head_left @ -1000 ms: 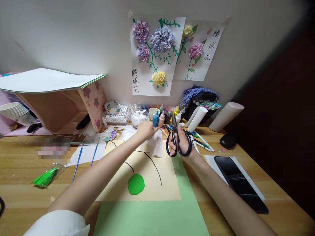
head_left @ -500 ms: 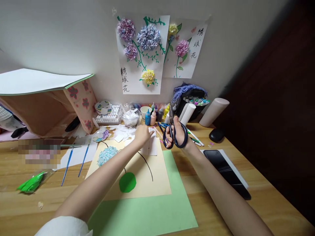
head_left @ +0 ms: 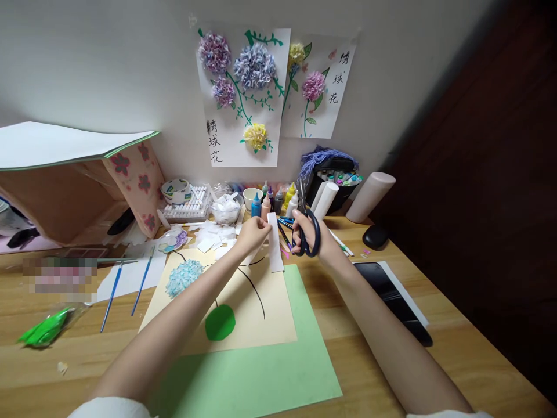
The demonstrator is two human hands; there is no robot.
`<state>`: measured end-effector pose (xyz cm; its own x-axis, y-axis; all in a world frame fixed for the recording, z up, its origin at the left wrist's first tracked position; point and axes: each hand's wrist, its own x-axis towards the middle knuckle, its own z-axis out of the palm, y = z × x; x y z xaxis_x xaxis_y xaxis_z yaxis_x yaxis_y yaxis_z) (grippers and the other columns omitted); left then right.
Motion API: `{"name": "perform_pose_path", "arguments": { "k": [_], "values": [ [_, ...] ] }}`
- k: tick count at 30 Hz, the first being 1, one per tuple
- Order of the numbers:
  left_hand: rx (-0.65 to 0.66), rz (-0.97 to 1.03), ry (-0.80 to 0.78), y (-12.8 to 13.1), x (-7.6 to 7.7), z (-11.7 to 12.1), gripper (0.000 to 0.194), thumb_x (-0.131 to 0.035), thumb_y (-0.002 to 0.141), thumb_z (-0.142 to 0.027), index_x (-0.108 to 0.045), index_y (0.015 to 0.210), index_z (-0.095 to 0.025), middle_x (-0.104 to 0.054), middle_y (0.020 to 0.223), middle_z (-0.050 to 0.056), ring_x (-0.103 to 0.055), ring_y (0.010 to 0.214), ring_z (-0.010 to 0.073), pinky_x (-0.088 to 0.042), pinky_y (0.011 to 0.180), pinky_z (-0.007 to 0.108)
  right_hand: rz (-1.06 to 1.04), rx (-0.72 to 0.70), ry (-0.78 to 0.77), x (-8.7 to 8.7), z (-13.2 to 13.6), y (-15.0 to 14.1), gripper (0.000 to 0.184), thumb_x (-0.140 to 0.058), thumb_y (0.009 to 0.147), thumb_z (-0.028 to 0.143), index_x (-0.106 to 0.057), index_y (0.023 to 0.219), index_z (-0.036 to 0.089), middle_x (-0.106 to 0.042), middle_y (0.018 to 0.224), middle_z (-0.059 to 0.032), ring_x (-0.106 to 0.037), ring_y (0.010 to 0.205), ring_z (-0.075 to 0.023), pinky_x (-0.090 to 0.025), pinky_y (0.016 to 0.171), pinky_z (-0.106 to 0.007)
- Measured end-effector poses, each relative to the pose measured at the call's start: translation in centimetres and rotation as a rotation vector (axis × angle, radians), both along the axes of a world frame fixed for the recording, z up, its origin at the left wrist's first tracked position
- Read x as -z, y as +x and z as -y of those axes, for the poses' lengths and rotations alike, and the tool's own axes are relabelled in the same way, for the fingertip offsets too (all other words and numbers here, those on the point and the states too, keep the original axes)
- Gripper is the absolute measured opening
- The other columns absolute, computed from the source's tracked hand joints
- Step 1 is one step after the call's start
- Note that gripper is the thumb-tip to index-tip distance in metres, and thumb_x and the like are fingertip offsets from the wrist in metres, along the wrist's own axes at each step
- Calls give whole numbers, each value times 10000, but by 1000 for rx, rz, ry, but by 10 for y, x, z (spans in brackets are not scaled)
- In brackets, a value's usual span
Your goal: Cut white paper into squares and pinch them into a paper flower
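Note:
My left hand (head_left: 256,231) pinches the upper end of a narrow white paper strip (head_left: 275,247), which hangs over the right part of the cream sheet (head_left: 278,322). To its right, my right hand (head_left: 307,232) has its fingers through the dark handles of a pair of scissors (head_left: 314,232), blades pointing up and apart from the strip. On the cream sheet are a light blue ruffled paper flower (head_left: 185,277), a green paper circle (head_left: 220,323) and thin dark curved lines. A larger light green sheet (head_left: 261,383) lies beneath it.
White paper pieces (head_left: 215,237) lie behind the sheet, near a clear bowl of scraps (head_left: 226,208) and paint bottles (head_left: 256,204). Two brushes (head_left: 112,296) and a green packet (head_left: 46,328) are at left. A black phone (head_left: 391,302) and mouse (head_left: 375,237) are at right.
The white paper in my left hand has turned and now shows as a narrow upright strip. In my right hand the scissors have rotated slightly. The whole view has shifted a little.

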<state>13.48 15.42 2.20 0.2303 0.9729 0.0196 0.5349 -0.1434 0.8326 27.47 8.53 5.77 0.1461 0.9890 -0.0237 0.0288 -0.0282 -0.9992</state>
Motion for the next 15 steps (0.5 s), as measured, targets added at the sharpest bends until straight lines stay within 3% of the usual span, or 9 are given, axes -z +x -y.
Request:
{"name": "perform_pose_path", "arguments": {
  "k": [3, 7, 11, 15],
  "values": [
    [63, 229, -90, -4, -18, 11, 138, -570, 797, -225, -517, 696, -148, -642, 718, 33, -630, 671, 129, -514, 668, 256, 130, 85, 82, 5, -1, 6, 410, -721, 616, 525, -501, 640, 180, -577, 468, 20, -567, 380, -128, -454, 345, -207],
    [115, 429, -218, -4, -35, 26, 160, -610, 798, -228, -516, 706, -135, -633, 650, 12, -629, 594, 104, -545, 646, 258, 212, 72, 96, 9, -2, 9, 356, -795, 542, 383, -538, 667, 171, -589, 497, 17, -596, 433, -150, -476, 383, -225],
    [105, 545, -279, 2, -36, 29, 152, -636, 786, -195, -521, 716, -125, -618, 595, -5, -607, 542, 92, -548, 631, 262, 215, 103, 57, 14, -5, 12, 385, -815, 487, 319, -508, 679, 187, -613, 583, 23, -604, 443, -151, -486, 392, -243],
    [76, 625, -309, 4, -35, 30, 173, -673, 749, -134, -565, 883, -115, -650, 675, -1, -624, 630, 86, -525, 700, 240, 151, 105, 79, 11, -3, 11, 413, -819, 474, 319, -483, 677, 190, -579, 574, 48, -581, 427, -130, -480, 391, -236]
  ]
}}
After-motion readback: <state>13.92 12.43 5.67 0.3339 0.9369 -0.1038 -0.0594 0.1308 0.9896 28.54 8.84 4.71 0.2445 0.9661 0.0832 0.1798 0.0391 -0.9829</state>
